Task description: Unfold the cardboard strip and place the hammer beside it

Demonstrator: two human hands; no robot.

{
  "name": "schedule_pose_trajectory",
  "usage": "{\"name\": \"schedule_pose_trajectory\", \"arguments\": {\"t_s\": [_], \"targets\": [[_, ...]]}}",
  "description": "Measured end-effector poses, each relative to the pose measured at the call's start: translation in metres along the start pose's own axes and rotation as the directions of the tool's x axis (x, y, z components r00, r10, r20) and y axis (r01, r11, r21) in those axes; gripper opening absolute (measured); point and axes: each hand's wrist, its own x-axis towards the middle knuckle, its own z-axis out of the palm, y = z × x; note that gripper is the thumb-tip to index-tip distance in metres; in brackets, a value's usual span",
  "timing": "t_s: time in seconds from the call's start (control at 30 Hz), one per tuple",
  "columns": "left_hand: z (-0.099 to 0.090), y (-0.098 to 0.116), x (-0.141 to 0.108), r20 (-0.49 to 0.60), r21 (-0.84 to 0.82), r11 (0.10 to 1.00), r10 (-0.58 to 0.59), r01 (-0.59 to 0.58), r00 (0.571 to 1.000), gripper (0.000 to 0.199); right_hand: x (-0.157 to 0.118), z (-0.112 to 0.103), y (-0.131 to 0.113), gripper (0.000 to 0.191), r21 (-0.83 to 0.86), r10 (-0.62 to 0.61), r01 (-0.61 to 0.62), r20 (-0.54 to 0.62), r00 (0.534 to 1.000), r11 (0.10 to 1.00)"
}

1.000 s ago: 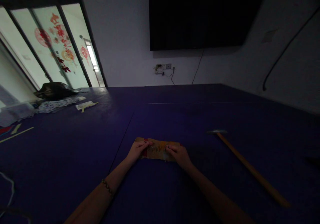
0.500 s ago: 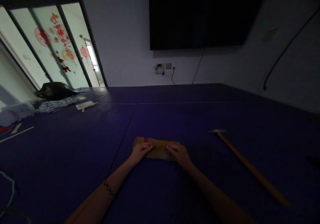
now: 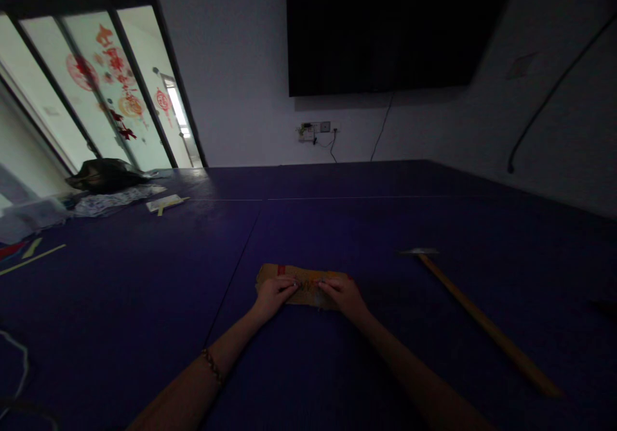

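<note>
A flat brown cardboard piece (image 3: 308, 296) with a red mark and dark spots or small items lies on the purple surface (image 3: 308, 225). My left hand (image 3: 274, 295) rests over its left part, fingers pinched together near the middle. From the right, my right hand (image 3: 346, 295) reaches over the other side, its fingertips also pressed together close to the dark spots. Whatever sits between the fingertips is too small to make out. A hammer (image 3: 486, 322) with a long wooden handle lies to the right of my right hand.
At the far left are a black bag (image 3: 108, 175), crumpled plastic (image 3: 116, 201), a white packet (image 3: 164, 203) and yellow strips (image 3: 33, 259). A pale cable (image 3: 24, 360) lies at the lower left. A large black screen (image 3: 385, 33) hangs on the wall.
Both hands have shifted slightly toward each other over the cardboard, so the fingertips are closer together. The cardboard and the hammer have stayed in place.
</note>
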Motion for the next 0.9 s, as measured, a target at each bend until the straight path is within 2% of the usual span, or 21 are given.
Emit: {"name": "schedule_pose_trajectory", "arguments": {"t_s": [0.07,0.2,0.27,0.57,0.77,0.9], "targets": [[0.001,0.0,0.001,-0.026,-0.045,0.998,-0.041,0.04,0.999,0.031,0.0,0.0,-0.001,0.027,0.01,-0.01,0.01,0.015,1.0,1.0],[0.004,0.0,0.004,-0.088,-0.166,0.97,-0.197,0.18,0.976,0.043,0.0,0.0,-0.003,0.026,0.008,-0.019,0.019,0.037,0.999,1.0],[0.007,0.002,0.006,-0.104,-0.19,0.959,-0.231,0.208,0.967,0.046,0.0,-0.001,-0.003,0.026,0.004,-0.018,0.017,0.04,0.999,1.0],[0.016,0.013,0.004,-0.123,-0.077,0.995,-0.076,0.066,0.989,0.043,0.001,-0.003,-0.007,0.028,0.012,-0.012,0.012,0.053,0.999,1.0],[0.016,0.009,0.001,-0.089,-0.047,0.998,-0.042,0.038,0.995,0.04,0.003,-0.002,0.001,0.03,0.045,0.006,-0.008,0.051,0.999,0.999],[0.018,0.008,0.001,-0.046,0.04,0.999,-0.007,0.009,0.999,0.036,0.002,0.0,0.005,0.031,0.079,0.009,-0.013,0.046,0.999,0.997]]}}
